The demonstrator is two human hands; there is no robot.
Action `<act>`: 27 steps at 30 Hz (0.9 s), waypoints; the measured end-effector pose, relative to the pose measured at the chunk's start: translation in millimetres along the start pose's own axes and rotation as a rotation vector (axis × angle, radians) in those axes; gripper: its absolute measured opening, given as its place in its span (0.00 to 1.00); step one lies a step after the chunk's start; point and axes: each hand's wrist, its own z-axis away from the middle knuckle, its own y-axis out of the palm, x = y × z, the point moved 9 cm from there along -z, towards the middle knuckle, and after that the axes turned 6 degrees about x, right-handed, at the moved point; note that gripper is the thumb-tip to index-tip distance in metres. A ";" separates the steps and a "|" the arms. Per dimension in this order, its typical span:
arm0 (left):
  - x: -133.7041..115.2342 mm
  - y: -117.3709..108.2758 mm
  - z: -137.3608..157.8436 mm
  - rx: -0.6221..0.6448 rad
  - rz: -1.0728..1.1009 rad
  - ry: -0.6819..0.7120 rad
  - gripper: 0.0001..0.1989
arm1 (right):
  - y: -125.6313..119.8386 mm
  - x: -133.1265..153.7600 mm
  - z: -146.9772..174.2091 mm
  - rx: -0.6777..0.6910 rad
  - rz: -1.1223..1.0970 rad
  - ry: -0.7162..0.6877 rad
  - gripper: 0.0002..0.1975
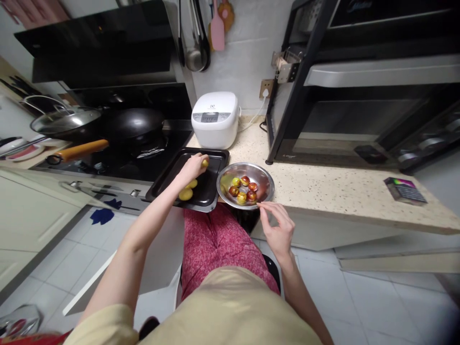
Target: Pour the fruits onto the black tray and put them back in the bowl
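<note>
My left hand (193,166) is over the black baking tray (215,167), its fingers closed round a yellow, potato-like piece (204,163). Below that hand, a few similar yellow pieces (186,194) lie on the tray, partly covered by my wrist. To the right stands a shallow metal bowl (268,184), overlapping the tray's right edge. Several small round fruits (252,187), red-brown and yellow-green like plums or jujubes, sit in it. My right hand (278,220) is at the bowl's near right rim, thumb and fingertips pinched against it.
Behind the tray stands a white rice cooker (215,120). A wok (129,124) and a lidded pan (68,122) with a wooden handle nearby are on the stove at left. An oven (345,124) takes up the right, with a small dark box (405,190) on the counter (323,191).
</note>
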 end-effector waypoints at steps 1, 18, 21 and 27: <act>-8.3 -9.0 2.2 -0.042 0.037 0.022 0.14 | 0.3 -0.1 -0.2 0.000 0.001 0.003 0.09; -167.2 9.0 29.0 0.047 0.377 0.640 0.13 | 1.0 2.1 1.6 0.018 -0.018 0.043 0.09; -168.3 11.1 29.3 0.049 0.341 0.640 0.11 | 0.5 2.3 1.6 0.012 -0.015 0.041 0.09; -165.9 14.3 32.2 0.046 0.309 0.635 0.08 | 2.5 3.4 3.2 0.016 -0.018 0.010 0.09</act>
